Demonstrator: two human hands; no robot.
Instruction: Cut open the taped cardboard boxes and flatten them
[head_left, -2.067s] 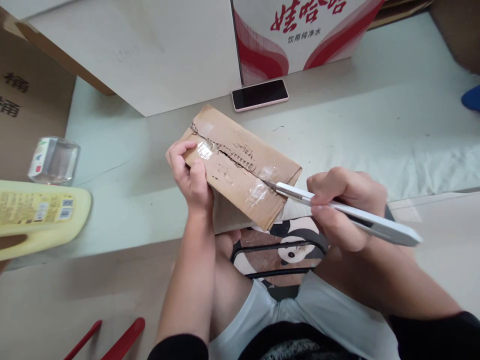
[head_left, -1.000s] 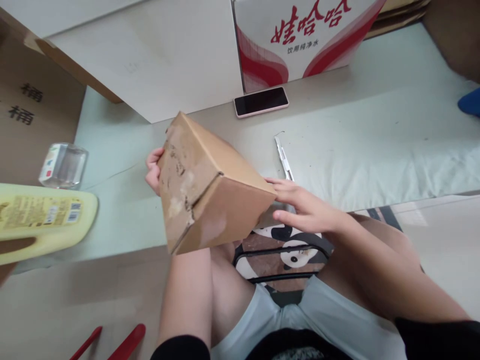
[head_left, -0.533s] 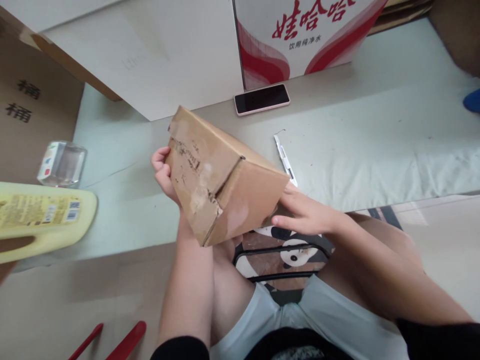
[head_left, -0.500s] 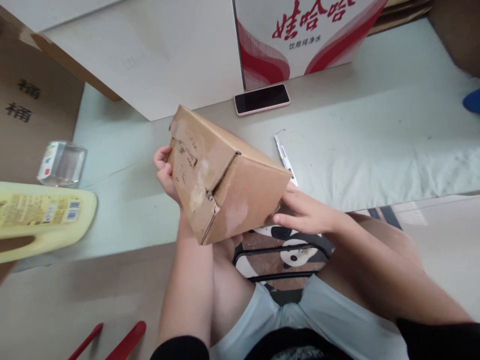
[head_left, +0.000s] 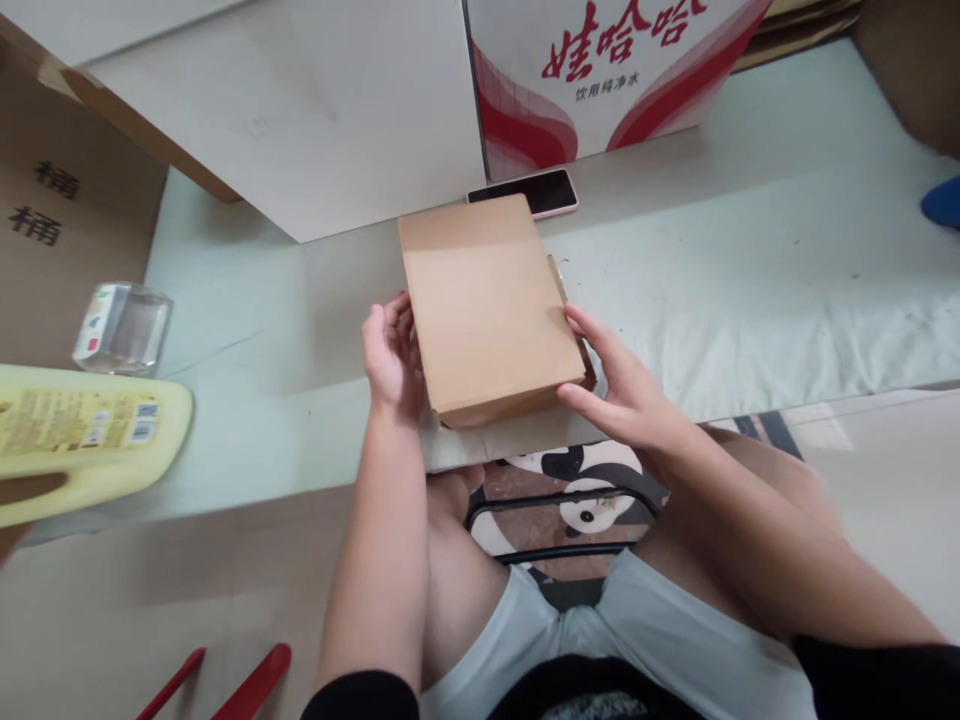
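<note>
I held one closed cardboard box (head_left: 491, 300) between both hands, left hand (head_left: 390, 355) and right hand (head_left: 626, 390) with fingers pressed flat against its sides. It sat over the desk (head_left: 750, 280), contents hidden, just before one phone (head_left: 551, 190).

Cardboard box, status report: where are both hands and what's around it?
Left hand and right hand grip opposite sides of cardboard box. Plain face up, above the table edge. Phone just behind it, partly hidden.
</note>
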